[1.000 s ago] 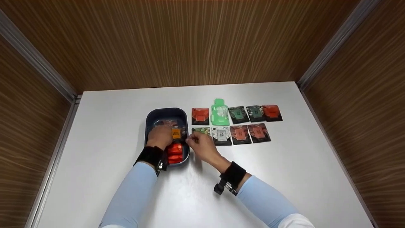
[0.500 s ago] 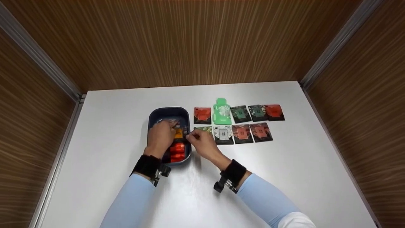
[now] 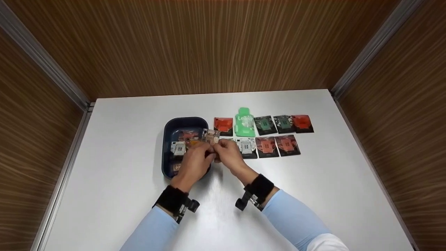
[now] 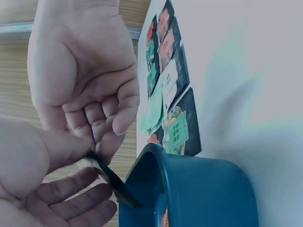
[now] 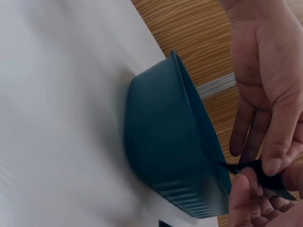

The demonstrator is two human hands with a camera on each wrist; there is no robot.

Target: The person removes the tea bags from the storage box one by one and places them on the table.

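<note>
While, in the head view, the left hand (image 3: 195, 160) and right hand (image 3: 230, 156) pinch 1 sachet (image 3: 211, 135) at the right rim of the blue box (image 3: 185, 122), the left wrist view shows it edge-on; in the right wrist view, both hands' fingers (image 5: 240, 195) grip it.

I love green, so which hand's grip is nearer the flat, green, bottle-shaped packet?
Right. Right grip: this side of the packet, slightly left. Left grip: farther left.

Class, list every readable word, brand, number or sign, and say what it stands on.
"LeTea", on the green pouch; last letters blurred, so uncertain.
Laid-out packets: label marks too blurred to read.
Packets inside the tub: marks too small.
Held packet: print unreadable.
</note>
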